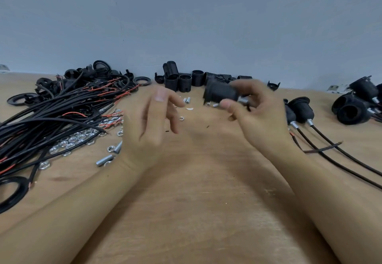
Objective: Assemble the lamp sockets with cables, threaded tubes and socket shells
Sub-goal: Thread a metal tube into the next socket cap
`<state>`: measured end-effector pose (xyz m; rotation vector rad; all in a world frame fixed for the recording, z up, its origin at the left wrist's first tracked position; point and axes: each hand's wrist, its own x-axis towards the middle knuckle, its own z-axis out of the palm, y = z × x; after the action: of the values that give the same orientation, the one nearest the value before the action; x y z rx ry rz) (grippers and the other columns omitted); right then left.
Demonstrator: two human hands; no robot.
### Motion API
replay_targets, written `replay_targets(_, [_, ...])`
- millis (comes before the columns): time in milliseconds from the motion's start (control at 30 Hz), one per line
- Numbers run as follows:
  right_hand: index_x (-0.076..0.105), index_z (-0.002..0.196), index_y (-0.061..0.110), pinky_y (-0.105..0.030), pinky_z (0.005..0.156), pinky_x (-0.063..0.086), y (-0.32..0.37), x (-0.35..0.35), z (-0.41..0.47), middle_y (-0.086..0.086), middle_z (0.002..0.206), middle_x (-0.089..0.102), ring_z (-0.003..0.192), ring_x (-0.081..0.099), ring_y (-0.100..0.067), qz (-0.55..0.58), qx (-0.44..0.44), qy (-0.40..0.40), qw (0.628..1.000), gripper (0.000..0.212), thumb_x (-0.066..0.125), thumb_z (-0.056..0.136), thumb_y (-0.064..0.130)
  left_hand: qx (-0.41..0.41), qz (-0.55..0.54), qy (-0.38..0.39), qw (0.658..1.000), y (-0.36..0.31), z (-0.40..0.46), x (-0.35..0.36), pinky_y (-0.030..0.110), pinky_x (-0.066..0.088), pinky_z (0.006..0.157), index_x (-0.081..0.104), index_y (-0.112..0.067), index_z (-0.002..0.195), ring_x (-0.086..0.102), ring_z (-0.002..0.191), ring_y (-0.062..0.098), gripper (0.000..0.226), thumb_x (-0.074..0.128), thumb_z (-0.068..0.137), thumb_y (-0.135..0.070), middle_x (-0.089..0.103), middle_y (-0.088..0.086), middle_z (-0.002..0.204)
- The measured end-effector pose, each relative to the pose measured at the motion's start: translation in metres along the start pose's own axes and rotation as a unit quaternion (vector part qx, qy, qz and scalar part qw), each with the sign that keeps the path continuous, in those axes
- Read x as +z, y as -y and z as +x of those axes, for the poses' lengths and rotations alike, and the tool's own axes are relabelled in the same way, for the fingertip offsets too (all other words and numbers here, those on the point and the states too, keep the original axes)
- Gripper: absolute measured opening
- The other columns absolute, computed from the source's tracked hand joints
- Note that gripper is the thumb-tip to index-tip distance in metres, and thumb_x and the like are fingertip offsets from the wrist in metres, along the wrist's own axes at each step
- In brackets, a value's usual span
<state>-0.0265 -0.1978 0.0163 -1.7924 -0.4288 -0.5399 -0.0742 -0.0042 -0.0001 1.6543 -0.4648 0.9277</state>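
My right hand (254,108) grips a black lamp socket (221,93) by its silver threaded tube end, holding it above the wooden table (196,191) with the shell pointing left. My left hand (153,119) hovers blurred beside it with relaxed fingers and holds nothing. A bundle of black cables with red wire ends (51,116) lies at the left. Black threaded socket shells (184,79) stand along the wall. Loose threaded tubes (104,160) and silver nuts (72,139) lie near the cables.
Assembled sockets with cables (299,110) lie at the right, with more black sockets (353,106) at the far right. Black rings and caps (99,73) are piled behind the cable bundle. A grey wall rises behind the table.
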Motion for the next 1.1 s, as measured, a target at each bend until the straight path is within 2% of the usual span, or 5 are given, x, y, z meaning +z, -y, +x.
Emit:
replay_targets(167, [0.057, 0.109, 0.026, -0.008, 0.075, 0.038, -0.006, -0.039, 0.020, 0.012, 0.106, 0.062, 0.089, 0.055, 0.002, -0.150, 0.054, -0.224, 0.961, 0.033, 0.071, 0.082, 0.036, 0.021, 0.045, 0.071, 0.996, 0.004, -0.009, 0.006, 0.039, 0.046, 0.066, 0.065, -0.004, 0.086, 0.057, 0.056, 0.022, 0.046, 0.032, 0.103, -0.031, 0.055, -0.003, 0.054])
replay_targets(500, [0.057, 0.120, 0.010, -0.042, 0.100, 0.039, -0.028, -0.050, 0.023, -0.012, 0.118, 0.062, 0.123, 0.043, -0.033, -0.331, 0.201, -0.183, 0.904, 0.035, 0.058, 0.091, 0.030, -0.010, 0.068, 0.089, 0.994, 0.006, -0.004, 0.004, 0.044, 0.046, 0.069, 0.060, -0.030, 0.080, 0.061, 0.063, 0.025, 0.035, 0.035, 0.103, -0.038, 0.059, -0.001, 0.057])
replay_targets(667, [0.056, 0.120, 0.013, -0.035, 0.100, 0.032, -0.020, -0.040, 0.018, -0.011, 0.127, 0.053, 0.126, 0.038, -0.030, -0.339, 0.080, -0.169, 0.922, 0.029, 0.054, 0.093, 0.023, -0.059, 0.145, 0.136, 0.978, 0.013, -0.006, 0.004, 0.012, 0.039, 0.059, 0.065, -0.025, 0.078, 0.055, 0.065, 0.012, 0.025, 0.053, 0.096, -0.037, 0.060, -0.007, 0.061])
replay_targets(833, [0.068, 0.090, 0.016, -0.017, 0.081, 0.040, -0.005, -0.006, 0.002, 0.015, 0.085, 0.062, 0.089, 0.053, 0.002, -0.237, -0.123, -0.034, 0.963, 0.009, 0.060, 0.088, 0.013, -0.058, 0.383, 0.180, 0.904, 0.026, 0.001, -0.007, 0.032, 0.040, 0.089, 0.067, -0.024, 0.097, 0.053, 0.099, 0.016, 0.014, 0.057, 0.093, -0.033, 0.064, -0.008, 0.096])
replay_targets(1100, [0.069, 0.105, 0.017, -0.028, 0.087, 0.041, -0.010, 0.019, -0.014, 0.009, 0.101, 0.067, 0.099, 0.052, -0.009, -0.244, -0.130, 0.178, 0.944, 0.013, 0.063, 0.093, 0.017, -0.160, 0.499, 0.233, 0.819, 0.035, 0.015, -0.024, 0.038, 0.037, 0.099, 0.068, -0.030, 0.113, 0.048, 0.117, 0.024, 0.023, 0.052, 0.097, -0.035, 0.064, -0.008, 0.120])
